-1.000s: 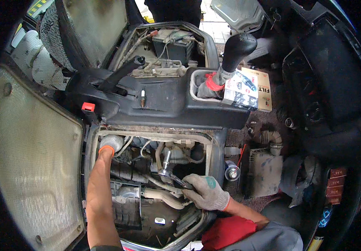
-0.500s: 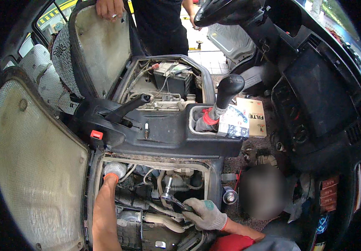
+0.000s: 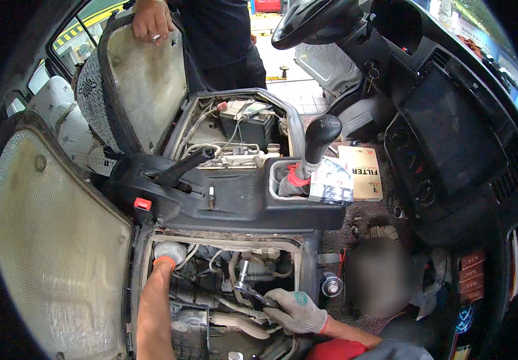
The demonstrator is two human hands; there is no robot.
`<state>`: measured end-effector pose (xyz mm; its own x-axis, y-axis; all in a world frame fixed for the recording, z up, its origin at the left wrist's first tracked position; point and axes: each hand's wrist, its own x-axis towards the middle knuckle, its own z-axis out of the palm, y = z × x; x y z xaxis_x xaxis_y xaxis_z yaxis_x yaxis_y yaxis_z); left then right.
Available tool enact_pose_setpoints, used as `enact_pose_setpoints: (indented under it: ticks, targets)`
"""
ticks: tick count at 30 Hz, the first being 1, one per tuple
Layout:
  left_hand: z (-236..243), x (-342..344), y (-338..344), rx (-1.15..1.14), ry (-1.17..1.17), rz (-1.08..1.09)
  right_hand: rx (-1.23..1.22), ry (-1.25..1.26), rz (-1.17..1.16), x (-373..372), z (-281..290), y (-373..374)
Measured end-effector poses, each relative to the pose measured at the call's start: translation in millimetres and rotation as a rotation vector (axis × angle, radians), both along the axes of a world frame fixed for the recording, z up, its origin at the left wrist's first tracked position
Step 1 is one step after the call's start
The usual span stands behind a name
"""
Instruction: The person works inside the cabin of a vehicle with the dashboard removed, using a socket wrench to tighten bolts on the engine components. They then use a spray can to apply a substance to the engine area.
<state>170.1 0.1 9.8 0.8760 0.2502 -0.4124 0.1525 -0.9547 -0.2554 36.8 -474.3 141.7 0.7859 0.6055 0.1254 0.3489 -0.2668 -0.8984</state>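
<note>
Ratchet wrench (image 3: 250, 291), head view: lies over the open engine bay (image 3: 298, 270), toward its right side, bright metal socket (image 3: 244, 270) standing out from its head and pointing toward the console. Right hand (image 3: 298, 311), in a pale knit glove with a green patch on the back, closed round the handle; forearm enters from the lower right, red and grey cloth beside it. Left hand (image 3: 170, 252), gloved, orange cuff, sits in the bay's upper left corner; fingers out of sight, so cannot tell whether it grips anything. Hands well apart. Hoses and pale pipes run between and below them. Just right of the bay, a spray can (image 3: 331, 285), seen from its top end. Across the black console (image 3: 241, 207): handbrake lever (image 3: 190, 166), a spark plug (image 3: 211, 198) lying near it, gear lever (image 3: 323, 131), white printed box (image 3: 332, 181) beside that, tan box (image 3: 359, 172) next to the white one. Far side, second opening with a battery (image 3: 251, 127). Behind it, a raised panel (image 3: 145, 84), co-worker's hand (image 3: 152, 23) at its top edge, small white thing between the fingers. Another raised panel (image 3: 61, 246) stands left of the bay.
</note>
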Motion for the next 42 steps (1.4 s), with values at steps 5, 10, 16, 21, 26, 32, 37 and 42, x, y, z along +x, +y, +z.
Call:
enact_pose_setpoints:
  ticks: [5, 10, 16, 21, 26, 32, 37, 42]
  targets:
    - [0.8, -2.1, 3.8, -0.022, -0.004, 0.009, 0.007, 0.004, 0.001, -1.4, 2.5, 0.6]
    - [28.8, 2.7, -9.0, -0.102, -0.002, -0.01, 0.008, 0.016, -0.009, -2.1, 3.4, -1.5]
    - [-8.3, -0.6, 12.7, -0.035, -0.042, 0.017, 0.009, -0.005, -0.007, -1.8, 2.4, 0.8]
    - [0.5, -1.5, 4.3, -0.013, -0.027, 0.0, 0.058, -0.044, -0.01, -4.8, -2.1, 0.4]
    - [11.3, 6.1, -4.5, -0.044, 0.011, 0.08, 0.009, -0.045, -0.021, -5.6, -8.3, -1.1]
    - [5.5, 3.8, -6.7, -0.056, -0.067, 0.009, 0.019, -0.045, -0.027, -4.2, -4.2, -3.3]
    - [-18.9, -6.6, 26.0, -0.008, -0.088, -0.023, 0.001, -0.009, 0.012, -3.6, 1.5, 3.0]
    - [-4.6, 5.4, 2.1, -0.149, -0.136, 0.049, -0.001, -0.054, 0.0, -4.2, -4.5, 0.3]
